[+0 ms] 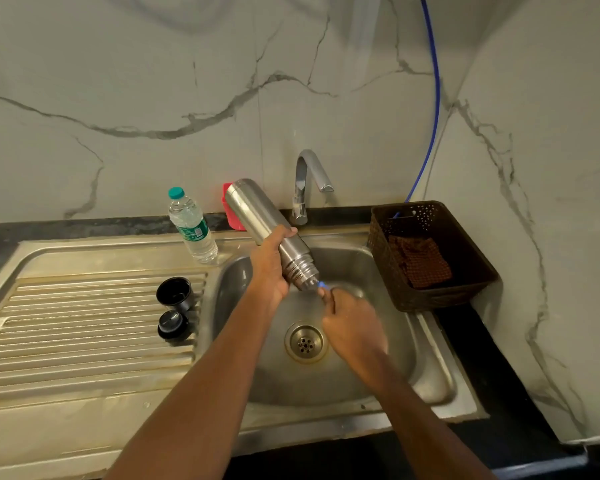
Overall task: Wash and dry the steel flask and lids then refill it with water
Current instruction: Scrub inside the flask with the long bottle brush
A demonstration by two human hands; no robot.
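My left hand [271, 265] grips the steel flask [257, 213] around its lower body and holds it tilted over the sink basin [388, 341], mouth pointing down to the right. My right hand [354, 323] is blurred just below the mouth and holds a thin blue-handled thing [322, 285] that goes into the flask opening. Two lids stand on the ribbed drainboard [84, 323] to the left: a black cup lid [174, 293] and a smaller lid with a steel top [172, 324].
A plastic water bottle with a teal cap [192, 226] stands at the sink's back left. A red object [230, 209] sits behind the flask. The tap [309, 181] is at the back. A brown basket [430, 254] holding a checked cloth [423, 261] stands on the right.
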